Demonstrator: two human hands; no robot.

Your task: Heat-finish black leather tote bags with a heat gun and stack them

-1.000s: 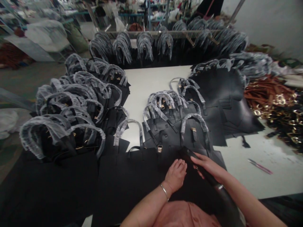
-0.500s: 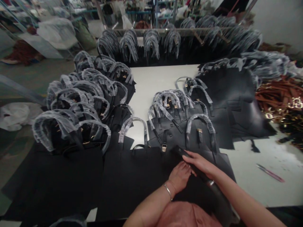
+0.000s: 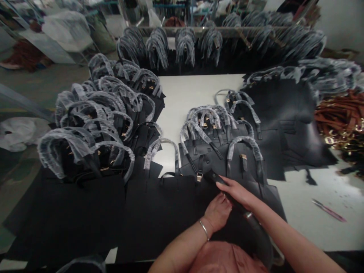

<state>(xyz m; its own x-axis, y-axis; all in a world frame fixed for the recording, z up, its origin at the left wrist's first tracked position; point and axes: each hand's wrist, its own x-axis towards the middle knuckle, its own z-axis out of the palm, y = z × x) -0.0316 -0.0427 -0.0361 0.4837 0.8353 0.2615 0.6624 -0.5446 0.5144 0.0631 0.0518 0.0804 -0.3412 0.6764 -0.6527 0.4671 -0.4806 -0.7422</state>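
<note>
A black leather strap (image 3: pixel 214 177) with a metal piece (image 3: pixel 248 215) part-way along it lies across my hands. Its lower part curves down toward my lap. My right hand (image 3: pixel 237 192) is closed around the strap near its upper end, thumb on top. Just below, my left hand (image 3: pixel 217 212), with a bracelet at the wrist, has its fingers bent in against the strap's underside; its fingertips are partly hidden. Under both hands spreads a black leather bag panel (image 3: pixel 159 212). A gold buckle (image 3: pixel 199 176) on a short tab sits just left of the strap's end.
Black bag panels with plastic-wrapped handles (image 3: pixel 68 148) pile up at left; more wrapped handles (image 3: pixel 204 117) stand in the middle. Handles hang from a rack (image 3: pixel 184 45) behind. A slim pink-handled tool (image 3: pixel 329 210) lies at right on the white table (image 3: pixel 307 235), near brown straps (image 3: pixel 341 113).
The view has shifted slightly. Both hands stay together on the strap; my right hand's grip and the strap's lower part have moved a little.
</note>
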